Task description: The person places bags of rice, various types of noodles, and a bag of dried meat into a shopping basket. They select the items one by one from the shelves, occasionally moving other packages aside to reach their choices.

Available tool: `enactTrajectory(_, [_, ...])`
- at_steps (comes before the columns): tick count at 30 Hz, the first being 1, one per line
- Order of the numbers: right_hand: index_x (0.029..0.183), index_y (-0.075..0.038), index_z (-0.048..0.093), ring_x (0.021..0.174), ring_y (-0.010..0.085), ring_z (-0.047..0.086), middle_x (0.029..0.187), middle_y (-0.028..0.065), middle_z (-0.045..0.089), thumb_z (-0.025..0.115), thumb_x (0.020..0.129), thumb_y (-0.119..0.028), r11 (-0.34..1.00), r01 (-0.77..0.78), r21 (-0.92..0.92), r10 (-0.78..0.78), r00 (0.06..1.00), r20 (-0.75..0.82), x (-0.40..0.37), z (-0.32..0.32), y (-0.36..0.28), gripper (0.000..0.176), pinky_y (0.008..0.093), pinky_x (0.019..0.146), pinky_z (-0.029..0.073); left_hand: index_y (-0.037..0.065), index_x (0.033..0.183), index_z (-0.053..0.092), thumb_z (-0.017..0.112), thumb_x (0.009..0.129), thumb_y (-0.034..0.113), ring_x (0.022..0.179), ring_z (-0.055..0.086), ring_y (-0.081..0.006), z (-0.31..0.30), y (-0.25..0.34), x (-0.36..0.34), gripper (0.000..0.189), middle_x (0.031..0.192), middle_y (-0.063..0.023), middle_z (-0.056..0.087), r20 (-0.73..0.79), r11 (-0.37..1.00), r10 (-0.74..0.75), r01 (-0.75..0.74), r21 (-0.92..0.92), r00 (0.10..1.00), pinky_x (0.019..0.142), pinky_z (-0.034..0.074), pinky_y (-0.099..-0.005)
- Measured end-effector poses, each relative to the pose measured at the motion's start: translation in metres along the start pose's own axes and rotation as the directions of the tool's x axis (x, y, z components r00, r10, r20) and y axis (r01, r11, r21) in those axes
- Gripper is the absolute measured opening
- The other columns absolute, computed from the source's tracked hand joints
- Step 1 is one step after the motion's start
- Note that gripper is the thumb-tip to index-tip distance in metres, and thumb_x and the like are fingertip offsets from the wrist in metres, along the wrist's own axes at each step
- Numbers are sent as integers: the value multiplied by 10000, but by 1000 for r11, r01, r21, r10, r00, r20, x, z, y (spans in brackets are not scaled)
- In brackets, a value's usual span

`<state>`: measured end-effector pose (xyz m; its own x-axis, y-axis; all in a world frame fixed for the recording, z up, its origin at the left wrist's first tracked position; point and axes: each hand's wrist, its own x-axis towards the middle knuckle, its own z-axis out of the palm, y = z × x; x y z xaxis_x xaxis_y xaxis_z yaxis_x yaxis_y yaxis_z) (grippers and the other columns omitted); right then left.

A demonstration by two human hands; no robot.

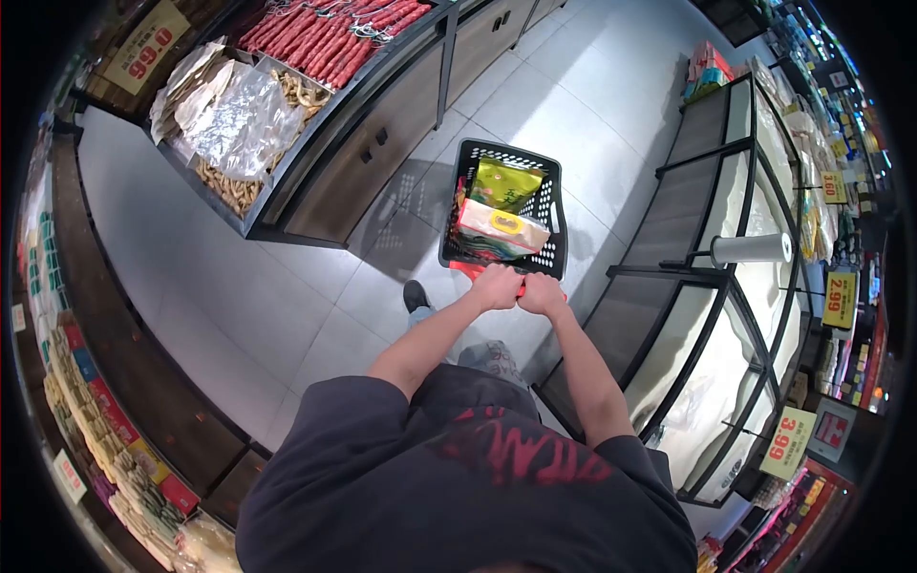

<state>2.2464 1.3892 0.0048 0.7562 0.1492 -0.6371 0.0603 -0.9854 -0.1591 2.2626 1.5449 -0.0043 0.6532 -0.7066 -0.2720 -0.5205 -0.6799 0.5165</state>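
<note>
Nearest to me is a dark shirt [458,477] with red lettering, both forearms out toward 12 o'clock. I see the left hand [497,286] and right hand [543,293] side by side and touching. The fingers of both are curled tight round the red handle [467,270] of a black shopping basket [552,205]. One shoe [415,296] is on the grey floor tiles, at 9 o'clock of the left hand. The basket sits at 12 o'clock of the hands, over the floor; I can't tell if it's wheeled or hanging. Inside, a pale packet with a yellow label [503,227] lies nearer and a green packet [506,183] beyond it. A plastic bag roll [752,248] is mounted on the glass-fronted bins at 3 o'clock. Red sausages [325,33] lie on the counter at 11 o'clock.
</note>
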Motion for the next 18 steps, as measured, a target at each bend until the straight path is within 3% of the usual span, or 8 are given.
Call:
enactTrajectory(8, [808, -15, 712, 896, 397, 695, 908, 249, 708, 604, 756, -280, 997, 50, 60, -47, 998, -36, 98, -72, 24, 291, 493, 804, 563, 74, 788, 746, 636, 716, 167, 819, 719, -335, -58, -59, 95, 161, 831, -181, 726, 51, 999, -26, 23, 43, 998, 748, 565, -444])
enactTrajectory(9, [835, -17, 736, 925, 358, 707, 952, 223, 722, 609, 751, -283, 1000, 17, 27, -17, 1000, 12, 107, -88, 23, 307, 454, 834, 567, 67, 796, 747, 636, 709, 183, 815, 718, -342, -64, -67, 108, 183, 828, -190, 722, 58, 999, -29, 27, 47, 998, 750, 565, -443])
enactTrajectory(12, [852, -26, 744, 926, 355, 709, 949, 219, 725, 623, 745, -290, 998, 6, 67, -6, 1000, 1, 128, -121, 26, 309, 451, 839, 568, 58, 798, 746, 643, 711, 206, 818, 713, -358, -86, -84, 140, 201, 834, -202, 719, 107, 998, -55, 52, 36, 993, 757, 563, -452])
enactTrajectory(18, [834, -32, 750, 844, 365, 722, 900, 223, 725, 631, 751, -327, 990, -12, 139, 19, 999, -49, 177, -140, 39, 329, 461, 784, 579, 48, 813, 739, 646, 720, 237, 848, 701, -378, -127, -108, 186, 230, 854, -223, 713, 189, 997, -74, 66, 47, 979, 791, 552, -481])
